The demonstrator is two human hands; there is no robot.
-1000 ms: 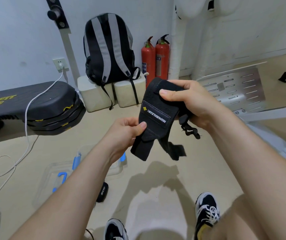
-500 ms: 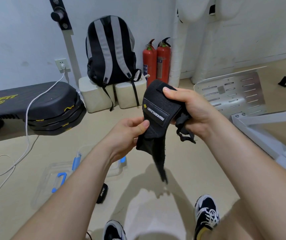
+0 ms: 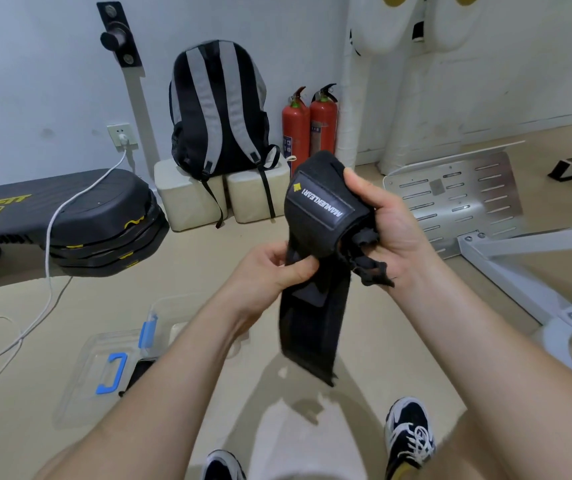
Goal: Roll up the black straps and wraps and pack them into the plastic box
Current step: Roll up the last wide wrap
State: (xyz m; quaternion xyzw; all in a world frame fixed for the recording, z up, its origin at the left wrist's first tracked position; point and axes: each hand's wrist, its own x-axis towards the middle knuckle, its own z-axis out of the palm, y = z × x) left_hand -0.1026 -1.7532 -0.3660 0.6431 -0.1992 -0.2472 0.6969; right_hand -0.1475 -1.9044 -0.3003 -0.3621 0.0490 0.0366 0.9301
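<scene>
Floor: forearm half-hides plastic box; wrap blurred below.

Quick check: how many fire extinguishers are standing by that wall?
2. Both stand side by side right of the backpack: the left extinguisher and the right extinguisher. The black wrap covers the right one's base and could hide more.

Black wrap; grey-striped black backpack; red extinguishers.
</scene>
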